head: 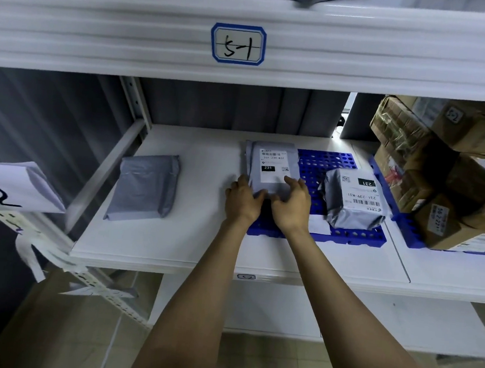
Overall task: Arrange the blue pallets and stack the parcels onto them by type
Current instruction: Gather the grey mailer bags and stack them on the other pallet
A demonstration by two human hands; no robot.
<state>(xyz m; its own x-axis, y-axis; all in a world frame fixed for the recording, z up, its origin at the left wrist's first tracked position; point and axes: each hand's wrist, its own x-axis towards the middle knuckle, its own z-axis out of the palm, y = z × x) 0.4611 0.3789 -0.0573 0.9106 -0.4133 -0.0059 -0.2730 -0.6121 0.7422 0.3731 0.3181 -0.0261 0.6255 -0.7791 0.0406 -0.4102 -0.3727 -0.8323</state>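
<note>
While both hands work at its near end, a flat grey mailer (pixel 274 166) labelled 231 lies on the left part of the blue pallet (pixel 318 163), its left edge overhanging the pallet's side.

- Left hand (pixel 243 198): fingers curled round the mailer's near-left corner, thumb on top. It has a firm hold, apparently to steer the edge.
- Right hand (pixel 290 205): fingers bent and spread over the lower label, thumb tucked at the near edge, so it pinches the mailer. Whether the thumb goes underneath cannot be made out.
- The two-handed hold looks aimed at squaring the soft bag to the pallet's grid.

On the right part of the same pallet sits a bulky grey parcel (pixel 353 198), also marked 231, so like appears to be going with like. Well to the left of the pallet, an unlabelled grey mailer (pixel 145 187) lies on the bare white shelf (pixel 187 237), probably next to be moved. Just to the right of the pallet, a second blue pallet (pixel 406 225) carries stacked cardboard boxes (pixel 438 182). This suggests that boxes and bags are being kept apart by type.
</note>
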